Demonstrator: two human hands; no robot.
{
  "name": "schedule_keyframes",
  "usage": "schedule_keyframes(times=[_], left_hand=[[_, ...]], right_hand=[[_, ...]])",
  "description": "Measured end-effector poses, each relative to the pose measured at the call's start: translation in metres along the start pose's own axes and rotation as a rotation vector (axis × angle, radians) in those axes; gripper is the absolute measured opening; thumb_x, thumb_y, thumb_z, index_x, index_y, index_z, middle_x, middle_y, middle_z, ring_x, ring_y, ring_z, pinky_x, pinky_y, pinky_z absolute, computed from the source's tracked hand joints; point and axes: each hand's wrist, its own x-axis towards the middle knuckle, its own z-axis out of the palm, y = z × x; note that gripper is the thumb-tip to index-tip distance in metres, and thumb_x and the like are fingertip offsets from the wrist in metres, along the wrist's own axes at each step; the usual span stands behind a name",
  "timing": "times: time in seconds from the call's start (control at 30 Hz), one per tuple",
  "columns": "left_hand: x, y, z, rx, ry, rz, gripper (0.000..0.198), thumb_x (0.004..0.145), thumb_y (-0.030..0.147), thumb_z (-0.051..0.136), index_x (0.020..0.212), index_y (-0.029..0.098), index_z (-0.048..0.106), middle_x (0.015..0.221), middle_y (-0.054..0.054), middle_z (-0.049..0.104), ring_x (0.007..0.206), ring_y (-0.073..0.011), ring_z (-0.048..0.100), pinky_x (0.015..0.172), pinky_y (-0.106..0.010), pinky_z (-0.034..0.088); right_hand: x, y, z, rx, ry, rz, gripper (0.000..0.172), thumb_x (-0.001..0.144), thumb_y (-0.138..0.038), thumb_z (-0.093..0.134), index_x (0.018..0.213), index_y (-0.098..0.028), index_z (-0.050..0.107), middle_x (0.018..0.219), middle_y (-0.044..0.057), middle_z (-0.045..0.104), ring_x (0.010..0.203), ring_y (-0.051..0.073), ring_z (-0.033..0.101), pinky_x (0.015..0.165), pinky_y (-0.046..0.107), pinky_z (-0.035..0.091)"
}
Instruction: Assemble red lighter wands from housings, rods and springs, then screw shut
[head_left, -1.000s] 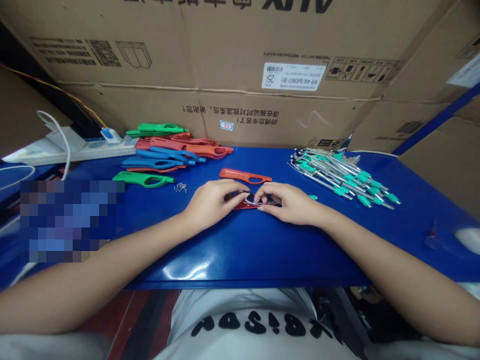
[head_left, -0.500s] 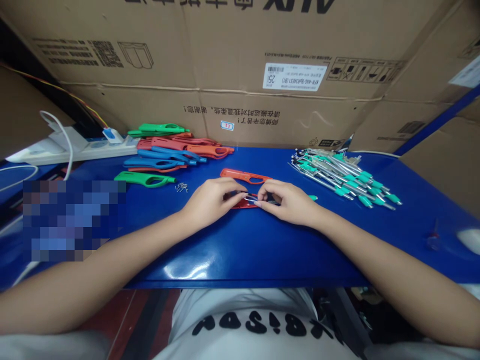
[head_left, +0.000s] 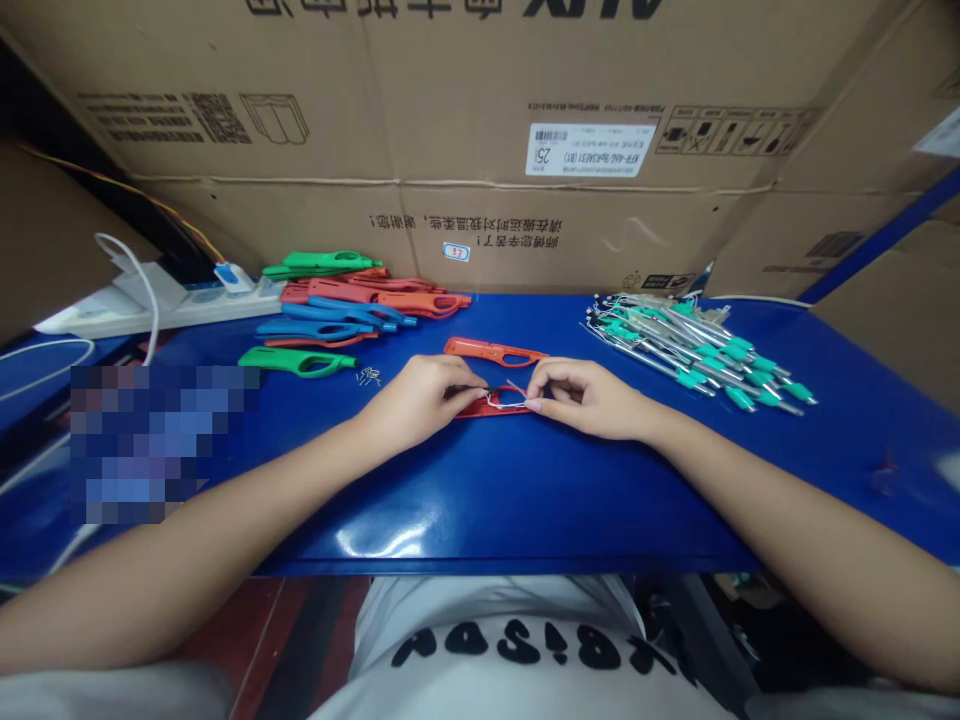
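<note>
A red lighter shell half (head_left: 489, 410) lies on the blue table between my hands. A thin white wire (head_left: 507, 405) runs slackly over the shell's handle opening. My right hand (head_left: 589, 398) pinches the wire's right end near the shell's right tip. At the other side, my left hand (head_left: 424, 395) has thumb and forefinger closed at a small dark part by the wire's left end; my fingers hide most of that part. Just behind lies an orange-red lighter shell half (head_left: 491, 349), touched by neither hand.
Green, red and blue lighter shells (head_left: 337, 316) are piled at the back left, beside a white power strip (head_left: 187, 305). Small metal screws (head_left: 368, 377) lie near a green shell (head_left: 300, 361). Metal rods with green ends and wires (head_left: 690, 350) are heaped right. A cardboard box (head_left: 450, 120) stands behind.
My right hand has shifted slightly right, away from my left hand, and more of the white wire shows between them. The green tip beside my right hand is out of sight.
</note>
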Motion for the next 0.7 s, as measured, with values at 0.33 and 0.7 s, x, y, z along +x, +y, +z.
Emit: schedule_keyframes(times=[0.33, 0.7], left_hand=[[-0.0016, 0.0051, -0.0001, 0.016, 0.021, 0.014, 0.015, 0.095, 0.020, 0.063, 0.095, 0.015, 0.077, 0.091, -0.006, 0.076, 0.084, -0.0178, 0.070, 0.079, -0.028, 0.053], [-0.0038, 0.0055, 0.0083, 0.016, 0.034, -0.004, 0.014, 0.094, 0.019, 0.065, 0.095, 0.015, 0.078, 0.089, -0.006, 0.075, 0.083, -0.0178, 0.070, 0.077, -0.028, 0.054]], right_hand=[[0.0004, 0.0006, -0.0002, 0.017, 0.000, 0.016, 0.021, 0.092, -0.038, 0.065, 0.086, -0.017, 0.065, 0.062, -0.007, 0.043, 0.052, 0.008, 0.033, 0.053, 0.025, 0.029], [0.0006, 0.0013, -0.0001, 0.017, 0.000, 0.024, 0.020, 0.091, -0.037, 0.066, 0.086, -0.017, 0.065, 0.059, -0.008, 0.040, 0.052, 0.009, 0.032, 0.053, 0.025, 0.028]])
